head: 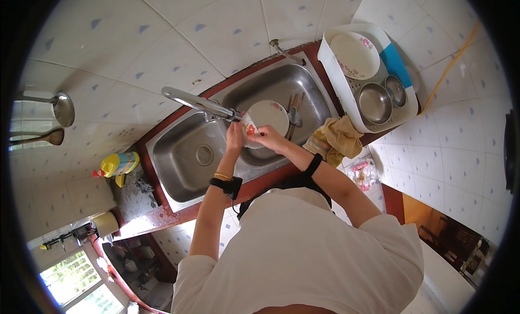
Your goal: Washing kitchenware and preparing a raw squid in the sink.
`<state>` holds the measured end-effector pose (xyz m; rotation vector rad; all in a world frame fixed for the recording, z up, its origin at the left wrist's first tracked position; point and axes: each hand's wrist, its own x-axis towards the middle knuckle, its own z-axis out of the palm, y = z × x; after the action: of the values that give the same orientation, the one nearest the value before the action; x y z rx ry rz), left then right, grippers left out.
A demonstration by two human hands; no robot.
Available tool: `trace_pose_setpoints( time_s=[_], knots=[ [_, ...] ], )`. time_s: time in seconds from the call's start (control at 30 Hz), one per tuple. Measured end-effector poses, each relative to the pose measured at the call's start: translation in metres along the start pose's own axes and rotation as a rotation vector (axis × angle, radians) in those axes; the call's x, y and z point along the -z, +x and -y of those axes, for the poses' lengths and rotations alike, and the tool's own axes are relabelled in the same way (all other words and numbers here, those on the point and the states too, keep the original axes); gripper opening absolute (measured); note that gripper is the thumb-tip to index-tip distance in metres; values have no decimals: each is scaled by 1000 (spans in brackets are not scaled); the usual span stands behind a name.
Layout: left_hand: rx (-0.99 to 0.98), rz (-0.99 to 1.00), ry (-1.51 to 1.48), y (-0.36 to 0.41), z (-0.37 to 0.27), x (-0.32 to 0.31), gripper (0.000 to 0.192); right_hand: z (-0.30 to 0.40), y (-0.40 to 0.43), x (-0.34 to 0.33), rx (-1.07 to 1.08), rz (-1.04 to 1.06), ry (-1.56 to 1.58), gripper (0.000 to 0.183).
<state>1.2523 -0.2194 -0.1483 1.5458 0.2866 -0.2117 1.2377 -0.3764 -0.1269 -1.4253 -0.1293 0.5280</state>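
Both hands grip a small white bowl with a red flower pattern (250, 129), tilted on its side below the faucet spout (232, 114). My left hand (234, 137) is at the bowl's left edge, its fingers partly hidden under the spout. On the right side, my right hand (269, 138) pinches the rim. Behind the bowl, a white plate with pink flowers (274, 116) lies in the right sink basin (256, 80). Chopsticks and metal spoons (295, 113) rest beside that plate.
The left sink basin (174, 151) has a drain strainer (204, 155). A yellow detergent bottle (120, 163) stands on the left counter. At right, a white dish rack (325, 56) holds a floral plate (354, 56) and metal bowls (374, 103). A yellowish cloth (339, 139) hangs over the counter edge.
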Motion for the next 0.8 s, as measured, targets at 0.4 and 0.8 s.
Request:
trace_pose_setpoints(
  time_s=[0.4, 0.8],
  knots=[
    [110, 56, -47, -13, 21, -13, 42, 10, -2, 9, -158, -111, 781, 26],
    [63, 170, 239, -18, -11, -42, 46, 83, -125, 113, -182, -365, 201, 25]
  ],
)
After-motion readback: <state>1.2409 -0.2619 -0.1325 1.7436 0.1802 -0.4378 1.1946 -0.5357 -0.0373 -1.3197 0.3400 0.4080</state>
